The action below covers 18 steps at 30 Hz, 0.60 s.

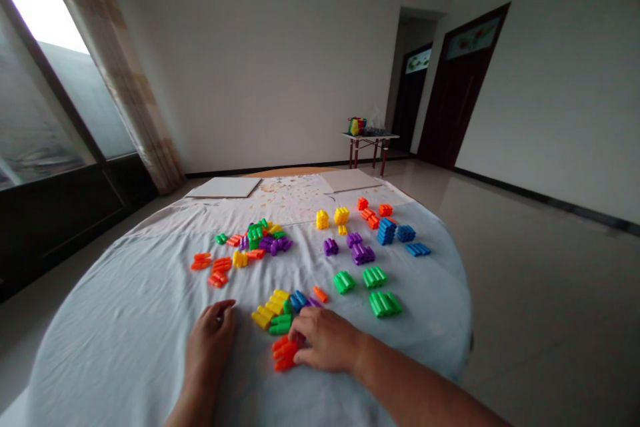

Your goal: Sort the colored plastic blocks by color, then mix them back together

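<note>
While the left hand (pixel 210 337) rests empty on the pale blue cloth (pixel 125 340) covering the round surface, its fingers loosely curled, the right hand (pixel 325 340) lies over a small stack of orange interlocking blocks (pixel 284 355). Its fingertips (pixel 299 328) touch the top of that stack, though the view cannot settle whether they are gripping it or only resting there. The stack sits between the hands, touching the right and well clear of the left. Just beyond it, close to the right hand's fingers, are yellow blocks (pixel 269 307), green blocks (pixel 280 325) and blue blocks (pixel 299 300), with a lone orange block (pixel 321 294) just past them. Farther off, separate clusters of green pieces (pixel 375 277), purple pieces (pixel 357 247) and blue pieces (pixel 387 230) spread to the right, while a mixed pile (pixel 263 238) lies straight ahead. Two white boards (pixel 223 187) lie along the far edge.
</note>
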Available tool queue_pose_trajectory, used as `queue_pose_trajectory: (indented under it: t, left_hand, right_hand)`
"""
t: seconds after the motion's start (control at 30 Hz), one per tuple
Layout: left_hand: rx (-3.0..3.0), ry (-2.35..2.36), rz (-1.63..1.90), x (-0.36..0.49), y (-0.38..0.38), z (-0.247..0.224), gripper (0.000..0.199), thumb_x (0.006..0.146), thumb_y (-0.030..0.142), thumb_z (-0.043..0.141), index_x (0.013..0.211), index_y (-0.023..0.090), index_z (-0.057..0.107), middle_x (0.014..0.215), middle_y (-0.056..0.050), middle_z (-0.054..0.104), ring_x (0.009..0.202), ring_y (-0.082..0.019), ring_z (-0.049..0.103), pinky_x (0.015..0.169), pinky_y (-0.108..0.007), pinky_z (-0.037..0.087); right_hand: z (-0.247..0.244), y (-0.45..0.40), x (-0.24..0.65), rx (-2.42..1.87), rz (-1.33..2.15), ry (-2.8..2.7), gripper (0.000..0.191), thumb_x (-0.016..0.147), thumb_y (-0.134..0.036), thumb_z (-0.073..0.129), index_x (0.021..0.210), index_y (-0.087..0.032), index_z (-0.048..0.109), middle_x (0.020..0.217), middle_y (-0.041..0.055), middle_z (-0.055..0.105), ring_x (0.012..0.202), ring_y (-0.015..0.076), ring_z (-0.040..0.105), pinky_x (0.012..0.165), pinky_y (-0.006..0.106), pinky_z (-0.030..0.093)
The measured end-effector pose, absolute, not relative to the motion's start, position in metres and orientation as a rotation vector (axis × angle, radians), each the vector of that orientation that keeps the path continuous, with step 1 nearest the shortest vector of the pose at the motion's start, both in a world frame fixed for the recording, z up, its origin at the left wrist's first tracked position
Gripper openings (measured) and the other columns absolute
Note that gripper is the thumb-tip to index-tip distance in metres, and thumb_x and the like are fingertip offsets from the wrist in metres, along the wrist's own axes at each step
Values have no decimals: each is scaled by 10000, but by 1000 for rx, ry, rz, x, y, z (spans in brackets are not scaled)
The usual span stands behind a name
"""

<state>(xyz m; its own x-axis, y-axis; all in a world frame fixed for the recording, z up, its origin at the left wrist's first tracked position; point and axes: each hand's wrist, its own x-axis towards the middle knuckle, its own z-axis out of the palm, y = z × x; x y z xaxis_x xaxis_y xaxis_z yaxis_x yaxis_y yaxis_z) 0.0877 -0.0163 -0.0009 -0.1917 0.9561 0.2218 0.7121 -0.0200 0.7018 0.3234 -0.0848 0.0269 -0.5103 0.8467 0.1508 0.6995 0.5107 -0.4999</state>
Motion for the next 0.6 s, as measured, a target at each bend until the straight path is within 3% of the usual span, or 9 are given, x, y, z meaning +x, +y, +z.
queue_pose_trajectory:
  t: [0.13,0.47,0.6]
  left_hand:
    - [1732,1958,1032,87,-16,2,374,691,444,427,853,198,657,866,-69,674,725,-203,610,679,-307,476]
    - [1675,1942,1021,82,-12,2,394,643,476,445,835,211,665,833,-57,682,710,-210,617,658,-305,477]
    - [1624,1937,1043,83,-13,4,381,617,486,457,803,229,668,836,-49,689,743,-227,634,658,-315,491]
  right_hand:
    - [35,-87,324,-1332,511,-2334,127,720,-241,668,826,-171,663,825,33,649,813,155,599,762,225,441]
    - [20,-90,318,-1465,569,-2302,163,670,-270,647,795,-170,678,764,42,680,744,184,620,676,237,449]
    - [33,-90,328,-1351,536,-2241,150,677,-278,667,789,-178,666,737,11,656,744,157,603,734,229,441]
